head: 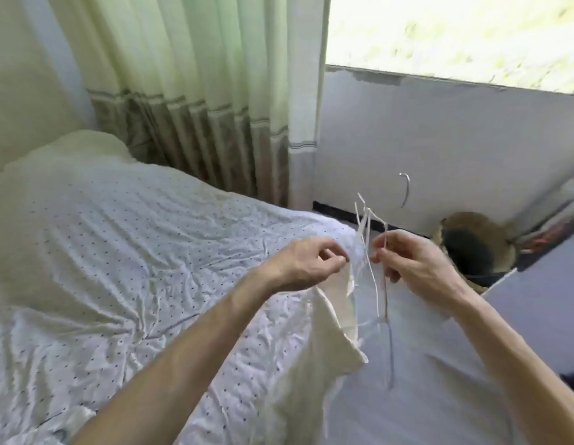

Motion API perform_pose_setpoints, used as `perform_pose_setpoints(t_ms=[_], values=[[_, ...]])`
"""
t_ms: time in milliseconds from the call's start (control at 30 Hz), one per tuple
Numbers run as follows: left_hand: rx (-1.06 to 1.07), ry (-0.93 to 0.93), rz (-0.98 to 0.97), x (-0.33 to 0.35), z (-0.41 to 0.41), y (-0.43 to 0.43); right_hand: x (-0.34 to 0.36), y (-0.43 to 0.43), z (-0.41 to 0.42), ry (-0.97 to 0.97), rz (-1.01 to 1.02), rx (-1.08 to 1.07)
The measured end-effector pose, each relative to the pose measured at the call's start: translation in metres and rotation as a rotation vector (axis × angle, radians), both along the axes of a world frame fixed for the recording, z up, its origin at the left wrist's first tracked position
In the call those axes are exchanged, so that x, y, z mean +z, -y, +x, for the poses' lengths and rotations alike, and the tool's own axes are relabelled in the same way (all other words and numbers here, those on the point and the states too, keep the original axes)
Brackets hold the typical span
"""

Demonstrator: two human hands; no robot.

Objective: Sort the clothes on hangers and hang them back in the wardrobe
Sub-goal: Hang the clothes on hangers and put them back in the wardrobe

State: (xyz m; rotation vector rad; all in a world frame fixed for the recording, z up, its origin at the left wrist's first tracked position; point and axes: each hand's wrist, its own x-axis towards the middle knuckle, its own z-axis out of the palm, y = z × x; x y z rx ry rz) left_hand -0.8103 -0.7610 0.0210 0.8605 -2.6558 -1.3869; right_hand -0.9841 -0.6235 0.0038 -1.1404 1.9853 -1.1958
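Observation:
A cream-white garment with thin straps hangs in front of me over the bed's edge. My left hand pinches the garment's top edge. My right hand is closed on a thin strap and on a slim wire hanger, seen nearly edge-on. The hanger's metal hook sticks up above both hands. No wardrobe is in view.
A bed with a dotted white sheet fills the left side. Pale green curtains hang behind it beside a bright window. A woven basket stands on the floor at the right, by the wall.

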Motion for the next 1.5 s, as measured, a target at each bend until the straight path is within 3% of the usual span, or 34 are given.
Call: perform_pose_setpoints(t_ms=[133,233,267,433,500,600,700,900,1033,1167,1333,1433,1500], values=[[-0.012,-0.128,-0.278,0.018,-0.101,-0.011,0.026,-0.07,-0.061,-0.09,0.011,-0.095],[-0.212,-0.145,-0.562,0.03,-0.165,-0.03,0.045,-0.113,-0.09,-0.106,-0.018,-0.171],[-0.305,-0.162,-0.572,0.035,-0.184,-0.038,0.052,-0.125,-0.099,-0.114,-0.038,-0.205],[-0.484,-0.36,-0.018,0.057,-0.27,-0.09,0.083,-0.173,-0.14,-0.212,-0.096,-0.44],[-0.539,-0.393,0.036,0.062,-0.304,-0.105,0.087,-0.192,-0.152,-0.293,-0.078,-0.558],[-0.628,-0.378,0.118,0.071,-0.349,-0.124,0.087,-0.224,-0.166,-0.498,0.133,-0.749],[-0.693,-0.364,0.179,0.079,-0.386,-0.137,0.078,-0.259,-0.172,-0.508,0.354,-0.859],[-0.81,-0.375,0.203,0.096,-0.448,-0.158,0.076,-0.294,-0.162,-0.571,0.386,-1.096],[-0.788,-0.481,0.244,0.114,-0.478,-0.185,0.091,-0.297,-0.162,-0.642,0.276,-1.213],[-0.744,-0.594,0.227,0.13,-0.507,-0.214,0.112,-0.294,-0.18,-0.676,0.295,-1.324],[-0.505,-0.807,0.088,0.102,-0.523,-0.243,0.128,-0.29,-0.204,-0.726,0.286,-1.5],[-0.273,-0.736,0.397,0.041,-0.485,-0.253,0.133,-0.292,-0.207,-0.704,0.209,-1.563],[-0.271,-0.592,0.56,-0.014,-0.451,-0.257,0.139,-0.296,-0.205,-0.681,0.128,-1.602]])
